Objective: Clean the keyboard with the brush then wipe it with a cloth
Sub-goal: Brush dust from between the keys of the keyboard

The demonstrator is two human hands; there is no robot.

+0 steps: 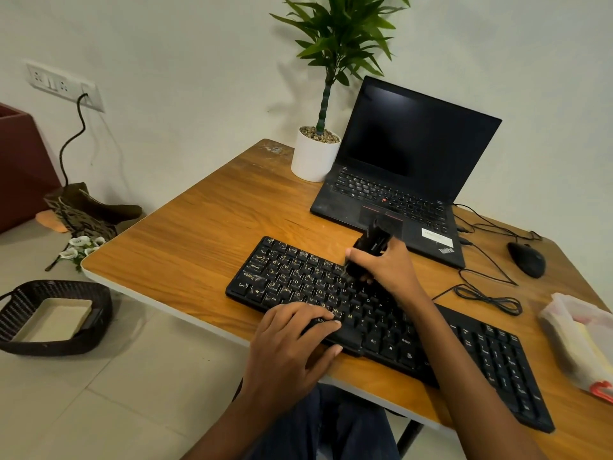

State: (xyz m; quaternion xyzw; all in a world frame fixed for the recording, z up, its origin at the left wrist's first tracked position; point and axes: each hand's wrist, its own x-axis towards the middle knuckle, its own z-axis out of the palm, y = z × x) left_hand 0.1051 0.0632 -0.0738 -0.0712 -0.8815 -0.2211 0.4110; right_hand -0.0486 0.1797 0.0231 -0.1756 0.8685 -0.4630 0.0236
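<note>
Brushing stage: your right hand (386, 267), fingers clamped on the brush (366, 252), works mid-keyboard (381, 320); left hand (292, 340), fingers spread flat, steadies its near edge; wiping unstarted.

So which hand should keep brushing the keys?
The right hand: it already grips the black brush over the black keyboard. The left hand rests flat on its front edge, steadying it.

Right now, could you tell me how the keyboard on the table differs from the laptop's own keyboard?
The keyboard is loose, wide, and has a number pad; the laptop keyboard is built in and compact. The keyboard is dusty at its left end and is under the brush in the right hand, steadied by the left hand; the laptop is untouched. Both are black.
</note>
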